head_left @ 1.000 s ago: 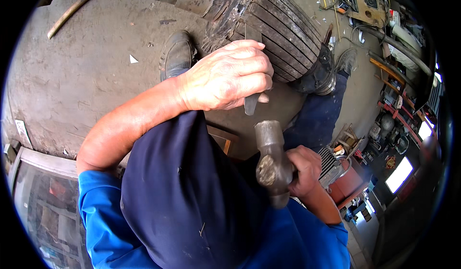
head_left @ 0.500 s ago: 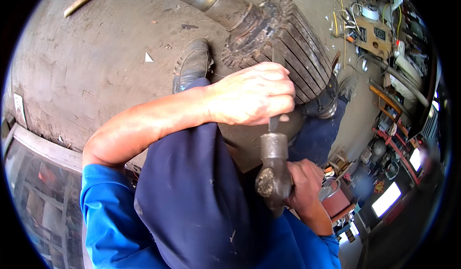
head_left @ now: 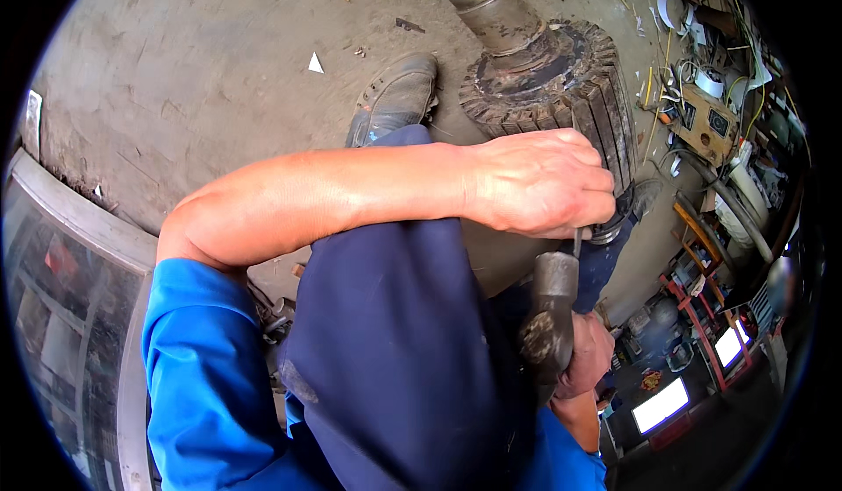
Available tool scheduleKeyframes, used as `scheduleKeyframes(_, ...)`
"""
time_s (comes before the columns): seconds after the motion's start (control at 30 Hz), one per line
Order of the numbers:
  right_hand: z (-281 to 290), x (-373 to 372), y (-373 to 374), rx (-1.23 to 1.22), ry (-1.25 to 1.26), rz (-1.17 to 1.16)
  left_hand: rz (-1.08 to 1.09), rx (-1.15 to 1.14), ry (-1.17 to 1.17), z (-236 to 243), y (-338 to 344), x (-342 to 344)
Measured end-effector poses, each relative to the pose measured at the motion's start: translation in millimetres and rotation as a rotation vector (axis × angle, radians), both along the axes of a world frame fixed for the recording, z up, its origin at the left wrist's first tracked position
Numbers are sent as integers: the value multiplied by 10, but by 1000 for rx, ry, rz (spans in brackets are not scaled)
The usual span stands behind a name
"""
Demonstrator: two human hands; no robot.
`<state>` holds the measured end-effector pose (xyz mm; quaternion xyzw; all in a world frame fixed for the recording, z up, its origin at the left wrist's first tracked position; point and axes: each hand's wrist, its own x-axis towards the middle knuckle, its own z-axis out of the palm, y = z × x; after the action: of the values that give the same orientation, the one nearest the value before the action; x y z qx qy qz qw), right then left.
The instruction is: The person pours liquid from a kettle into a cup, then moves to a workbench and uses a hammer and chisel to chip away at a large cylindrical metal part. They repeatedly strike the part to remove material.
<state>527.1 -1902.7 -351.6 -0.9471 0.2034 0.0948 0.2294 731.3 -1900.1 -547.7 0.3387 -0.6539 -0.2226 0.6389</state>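
A slotted motor rotor [head_left: 605,114] with a thick metal shaft [head_left: 500,9] stands between my legs, its ridged side facing me. My left hand [head_left: 548,184] is closed round a thin flat metal chisel [head_left: 577,244]. The far end of the chisel meets the rotor's slotted side, and its near end sticks out below my fist. Just under that end is the steel head of a hammer [head_left: 556,285], nearly touching it. My right hand [head_left: 589,355] grips the hammer close behind its head; most of the handle is hidden.
My shoe [head_left: 395,92] rests on the dusty concrete floor left of the rotor. A white scrap [head_left: 316,63] lies beyond it. Cables, a cardboard box [head_left: 706,123] and scrap crowd the right side. A glass-fronted cabinet [head_left: 79,219] stands at the left.
The view has shifted, so the rotor and both hands appear farther right. The shaft now looks more upright. Both hands keep their grips, and the hammer head remains close to the chisel's end.
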Motion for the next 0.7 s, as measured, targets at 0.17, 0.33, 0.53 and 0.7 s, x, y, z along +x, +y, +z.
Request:
scheduleKeyframes(0.17,120,61,33,-2,125,-137,12,33,-1,2,-1,-18)
scheduleKeyframes(0.33,249,-3,88,-56,226,-352,0,53,2,21,-41,11)
scheduleKeyframes(0.53,284,-19,61,-80,208,-440,18,60,55,33,-55,-1)
scheduleKeyframes(0.7,280,72,37,-75,192,-420,6,58,47,27,-63,-12)
